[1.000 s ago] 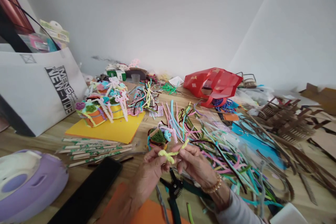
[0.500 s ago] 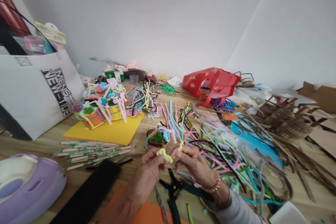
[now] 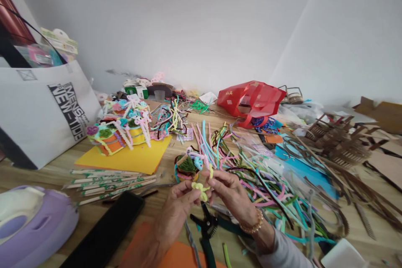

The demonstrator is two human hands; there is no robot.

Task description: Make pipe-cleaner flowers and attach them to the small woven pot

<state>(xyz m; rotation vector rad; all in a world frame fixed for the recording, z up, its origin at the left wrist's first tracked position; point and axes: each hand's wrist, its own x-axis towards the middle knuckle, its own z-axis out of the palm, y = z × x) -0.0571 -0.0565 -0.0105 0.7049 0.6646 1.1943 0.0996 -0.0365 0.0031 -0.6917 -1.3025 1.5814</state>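
My left hand [image 3: 177, 211] and my right hand [image 3: 230, 197] pinch a short yellow pipe cleaner [image 3: 201, 190] between their fingertips. It is bent into a small curl, with one end rising beside my right fingers. Just beyond the hands sits a small pipe-cleaner craft [image 3: 186, 167] in green, pink and blue. Below my hands lie dark green-handled pliers [image 3: 205, 228]. A large tangle of multicoloured pipe cleaners [image 3: 266, 188] spreads to the right. A decorated craft basket [image 3: 121, 134] stands on a yellow sheet [image 3: 153, 155] to the left.
Bundled wrapped chopsticks [image 3: 109, 185], a black slab [image 3: 106, 234] and a lilac appliance [image 3: 34, 220] lie at the left on the wooden table [image 3: 53, 180]. A white tote bag [image 3: 40, 113] and a red bag [image 3: 251, 99] stand behind. Brown woven strips [image 3: 339, 142] pile up right.
The yellow pipe cleaner is now curled tighter, and one end stands up by my right fingers. My hands have drawn closer together, and the view has drifted slightly.
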